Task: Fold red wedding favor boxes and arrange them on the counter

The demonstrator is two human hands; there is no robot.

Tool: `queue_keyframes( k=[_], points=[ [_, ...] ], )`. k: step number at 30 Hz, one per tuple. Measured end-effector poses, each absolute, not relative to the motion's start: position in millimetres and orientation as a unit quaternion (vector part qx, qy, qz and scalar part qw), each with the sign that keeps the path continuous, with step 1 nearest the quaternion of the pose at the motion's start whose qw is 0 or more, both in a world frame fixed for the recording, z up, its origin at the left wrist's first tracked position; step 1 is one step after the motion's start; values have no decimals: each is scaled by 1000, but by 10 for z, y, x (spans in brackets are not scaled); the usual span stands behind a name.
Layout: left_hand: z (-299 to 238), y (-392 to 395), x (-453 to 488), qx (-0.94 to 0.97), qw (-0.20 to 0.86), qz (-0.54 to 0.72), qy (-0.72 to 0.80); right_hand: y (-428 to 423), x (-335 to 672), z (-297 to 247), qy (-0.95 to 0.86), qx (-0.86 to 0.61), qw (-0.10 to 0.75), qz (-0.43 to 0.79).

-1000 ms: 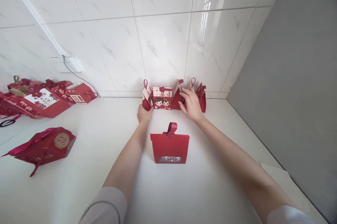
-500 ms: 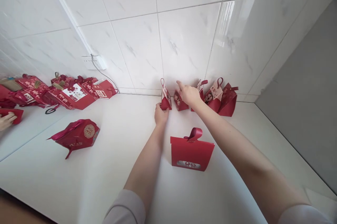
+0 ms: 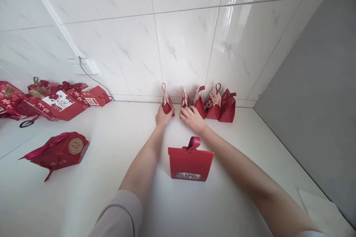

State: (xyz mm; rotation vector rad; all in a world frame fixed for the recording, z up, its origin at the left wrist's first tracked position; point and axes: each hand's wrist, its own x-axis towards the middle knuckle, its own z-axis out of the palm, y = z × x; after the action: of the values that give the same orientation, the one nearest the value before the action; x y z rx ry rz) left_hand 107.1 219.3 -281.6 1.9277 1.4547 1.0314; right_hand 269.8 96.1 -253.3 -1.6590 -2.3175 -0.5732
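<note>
Several small red gift boxes with ribbon loops stand in a row along the tiled wall. My left hand (image 3: 164, 115) grips the leftmost gift box (image 3: 167, 106) low down, thumb on its right side. Around the lower front of the second gift box (image 3: 185, 98) curl the fingers of my right hand (image 3: 194, 118), hiding its base. Close to that hand's right stands a third gift box (image 3: 199, 105), followed by a fourth (image 3: 213, 108) and a darker one (image 3: 228, 109). Between my forearms, a larger red box (image 3: 190, 161) with a ribbon handle stands upright.
At left, a red gift box with a long ribbon (image 3: 62, 151) rests on the white tabletop (image 3: 111, 144). A pile of red boxes (image 3: 69, 107) lies beyond it near a wall socket (image 3: 82, 65). A grey panel (image 3: 308, 81) borders the right side.
My right hand has come down from above the row onto the second box, which now sits more upright. My left hand keeps its hold. The view has shifted right, dropping another person's hand from sight.
</note>
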Motion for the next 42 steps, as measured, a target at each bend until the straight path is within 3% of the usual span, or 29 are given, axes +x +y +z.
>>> queue_keyframes(
  k=[4,12,14,17,21,24,36,39,42],
  points=[
    [-2789,2156,1137,744,280,361,487,972,2721,-2775,-769,-615,99,-143],
    [-2750,2131,1169,775,299,326,450,877,2834,-2750,-738,-640,164,-137],
    [-2754,2159,1175,763,312,343,450,733,2990,-2682,-704,-642,247,-180],
    [-2777,2189,1196,748,321,377,442,542,3317,-2661,-506,-702,443,-237],
    [-2826,2209,1180,718,324,429,443,432,3625,-2847,-268,-762,579,-109],
    [-2875,2231,1122,685,325,462,461,461,3630,-3008,-262,-762,591,-26],
    [-2945,2268,1126,695,343,445,449,806,3762,-3178,-323,-743,586,-18],
    [-2811,2148,977,716,314,446,435,798,3775,-3206,-301,-742,599,-20],
    [-2471,2024,564,721,212,482,450,744,3816,-3219,-265,-736,623,-16]
  ],
)
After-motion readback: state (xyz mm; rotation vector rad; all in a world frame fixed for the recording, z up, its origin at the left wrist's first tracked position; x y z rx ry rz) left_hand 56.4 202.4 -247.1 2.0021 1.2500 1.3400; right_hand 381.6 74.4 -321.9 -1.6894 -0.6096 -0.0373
